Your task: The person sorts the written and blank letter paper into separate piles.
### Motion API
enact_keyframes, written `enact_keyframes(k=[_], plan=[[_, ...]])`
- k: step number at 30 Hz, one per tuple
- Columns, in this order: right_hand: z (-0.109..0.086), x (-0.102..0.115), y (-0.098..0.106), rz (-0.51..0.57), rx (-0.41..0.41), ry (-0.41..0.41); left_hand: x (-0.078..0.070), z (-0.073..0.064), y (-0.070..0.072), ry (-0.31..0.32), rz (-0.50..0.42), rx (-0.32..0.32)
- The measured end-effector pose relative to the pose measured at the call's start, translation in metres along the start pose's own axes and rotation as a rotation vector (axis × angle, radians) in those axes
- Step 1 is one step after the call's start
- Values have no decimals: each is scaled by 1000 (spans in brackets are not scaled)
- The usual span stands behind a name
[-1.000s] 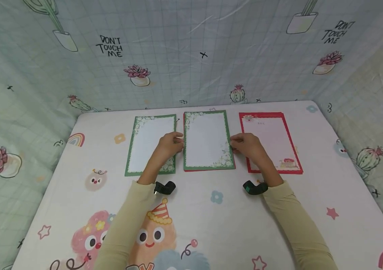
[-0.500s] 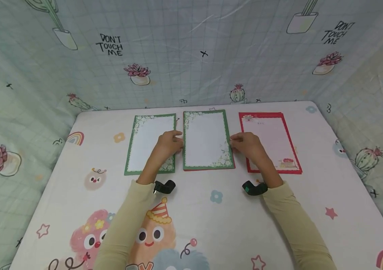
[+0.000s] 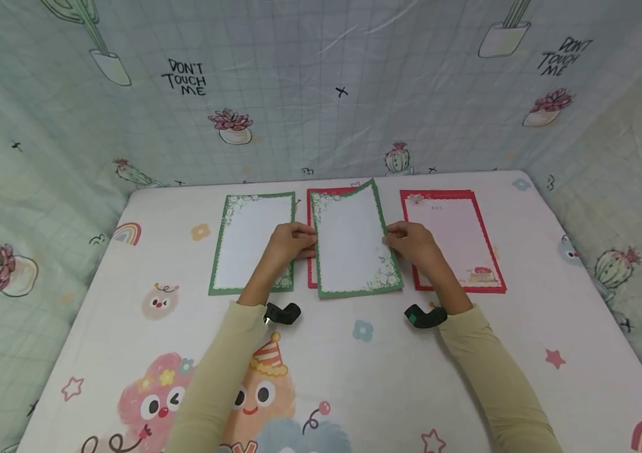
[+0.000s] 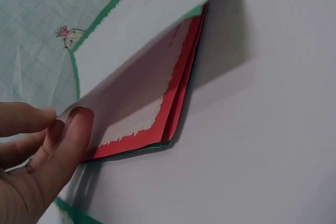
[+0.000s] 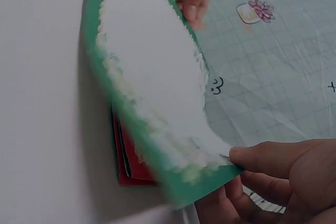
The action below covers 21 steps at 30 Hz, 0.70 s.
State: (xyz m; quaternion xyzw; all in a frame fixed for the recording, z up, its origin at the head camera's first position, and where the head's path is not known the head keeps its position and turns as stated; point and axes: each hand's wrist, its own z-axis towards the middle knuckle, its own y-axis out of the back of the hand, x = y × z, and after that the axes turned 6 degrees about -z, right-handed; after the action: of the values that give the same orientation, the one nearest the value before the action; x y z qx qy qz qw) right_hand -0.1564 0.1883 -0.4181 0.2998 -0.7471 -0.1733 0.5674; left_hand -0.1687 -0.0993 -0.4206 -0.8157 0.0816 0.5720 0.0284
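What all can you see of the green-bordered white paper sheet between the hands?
The green-bordered white rectangular paper sheet looks thin, with pale floral prints at two opposite corners. It bows, raised over a red-bordered paper sheet, its sides pinched by the left hand and right hand.

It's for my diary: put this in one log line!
left hand: pinches raised green floral-bordered sheet; right hand: pinches its opposite edge; beneath: red-bordered sheet

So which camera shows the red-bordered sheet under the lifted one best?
The left wrist view: it sees under the lifted sheet, where a broad piece of the red-bordered sheet shows. The head view has only top and left strips; the right wrist view, just a red corner.
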Motion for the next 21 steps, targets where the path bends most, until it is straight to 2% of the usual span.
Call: enact_keyframes(k=[6,10,21], plan=[[0,-1,1,7,-6,34,1,2,-3,17,-29,1],[1,-2,-1,-2,-7,19,4,2,-4,17,-34,-5],[0,-2,-2,-21,-4,-19,9,6,-4,71,-47,-16]])
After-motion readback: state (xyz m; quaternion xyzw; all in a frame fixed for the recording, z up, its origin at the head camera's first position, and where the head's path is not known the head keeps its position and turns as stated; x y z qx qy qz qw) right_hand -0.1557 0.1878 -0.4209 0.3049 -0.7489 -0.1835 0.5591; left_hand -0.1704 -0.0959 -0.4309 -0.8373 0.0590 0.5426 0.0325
